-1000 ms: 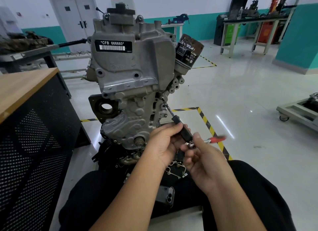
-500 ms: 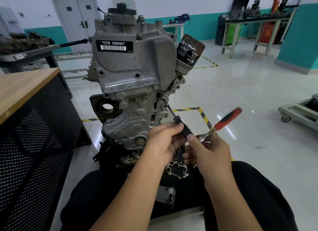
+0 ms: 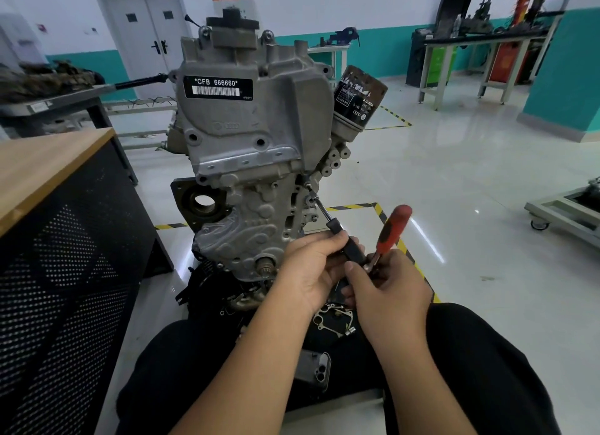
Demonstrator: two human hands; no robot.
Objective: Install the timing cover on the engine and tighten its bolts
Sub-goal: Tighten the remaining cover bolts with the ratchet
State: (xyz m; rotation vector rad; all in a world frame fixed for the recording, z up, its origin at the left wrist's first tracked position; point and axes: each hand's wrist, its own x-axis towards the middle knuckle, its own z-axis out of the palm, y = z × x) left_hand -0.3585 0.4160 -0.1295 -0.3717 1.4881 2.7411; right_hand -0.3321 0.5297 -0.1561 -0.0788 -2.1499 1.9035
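Observation:
A grey engine (image 3: 256, 136) stands upright on the floor in front of me, the cast timing cover (image 3: 246, 227) on its lower front. A long black extension bar (image 3: 337, 232) runs from a bolt (image 3: 307, 185) on the cover's right edge down to my hands. My left hand (image 3: 311, 269) grips the bar's black shaft. My right hand (image 3: 386, 292) holds the head end of a ratchet, whose red handle (image 3: 391, 230) points up and slightly right.
A wood-topped black perforated cabinet (image 3: 65, 240) stands close on the left. A black oil filter (image 3: 358, 94) sticks out at the engine's upper right. A gasket (image 3: 332, 318) and a phone (image 3: 313, 368) lie at my lap. Workbenches line the far wall; a wheeled dolly (image 3: 565, 214) sits right.
The ratchet's red handle has swung from lying low to the right up to nearly upright. My left hand has stayed on the extension bar.

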